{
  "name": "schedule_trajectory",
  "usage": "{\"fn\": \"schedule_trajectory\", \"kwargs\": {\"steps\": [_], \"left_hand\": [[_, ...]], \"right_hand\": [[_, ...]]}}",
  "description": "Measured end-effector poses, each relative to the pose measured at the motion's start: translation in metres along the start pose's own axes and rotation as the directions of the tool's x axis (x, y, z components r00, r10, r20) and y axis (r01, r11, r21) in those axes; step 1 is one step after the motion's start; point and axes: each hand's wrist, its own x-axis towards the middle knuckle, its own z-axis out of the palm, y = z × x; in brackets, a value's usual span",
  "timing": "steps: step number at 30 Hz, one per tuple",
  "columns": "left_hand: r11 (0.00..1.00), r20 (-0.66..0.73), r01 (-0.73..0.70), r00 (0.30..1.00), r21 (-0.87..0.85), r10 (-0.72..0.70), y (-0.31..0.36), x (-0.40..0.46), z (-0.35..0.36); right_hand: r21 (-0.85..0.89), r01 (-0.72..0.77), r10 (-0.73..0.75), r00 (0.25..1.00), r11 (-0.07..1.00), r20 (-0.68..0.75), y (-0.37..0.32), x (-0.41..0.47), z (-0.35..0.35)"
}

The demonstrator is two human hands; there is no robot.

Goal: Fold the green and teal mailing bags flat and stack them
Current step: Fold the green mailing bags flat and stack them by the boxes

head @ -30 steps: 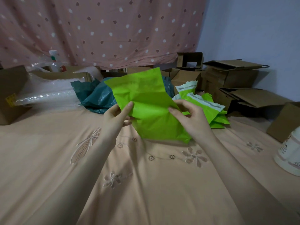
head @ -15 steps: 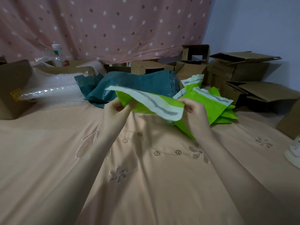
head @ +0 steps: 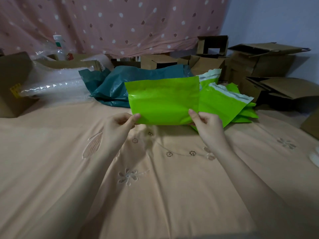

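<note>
I hold a bright green mailing bag [head: 164,102] folded in half, upright above the bed. My left hand [head: 119,125] pinches its lower left corner and my right hand [head: 207,125] pinches its lower right corner. Behind it to the right lies a pile of green bags [head: 224,100] with white adhesive strips showing. Crumpled teal bags [head: 120,87] lie behind it to the left, partly hidden by the held bag.
A peach embroidered bedspread [head: 155,178] covers the bed. Bubble wrap [head: 55,83] and a cardboard box [head: 12,83] sit at the left. Several open cardboard boxes [head: 267,66] crowd the back right. A dotted pink curtain [head: 112,23] hangs behind. A white object [head: 315,156] shows at the right edge.
The green bag went from held open, to its top flap folding down toward me, to now folded in half. Both hands shifted to its lower corners.
</note>
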Motion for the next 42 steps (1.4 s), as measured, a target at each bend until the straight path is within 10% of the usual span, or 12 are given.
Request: {"fn": "schedule_trajectory", "kwargs": {"steps": [23,32,42], "left_hand": [[0.980,0.056,-0.049,0.998,0.195,0.039,-0.026,-0.014,0.007],[0.930,0.136,0.141,0.971,0.339,-0.196,-0.022,-0.004,0.016],[0.986,0.132,0.100,0.988,-0.131,-0.082,-0.007,0.005,0.028]], "right_hand": [[0.013,-0.142,0.140,0.983,0.990,0.116,0.026,-0.028,0.014],[0.111,-0.231,0.215,0.966,0.967,0.141,0.024,-0.015,0.023],[0.392,-0.303,0.293,0.952,0.869,0.085,0.013,0.001,0.027]]}}
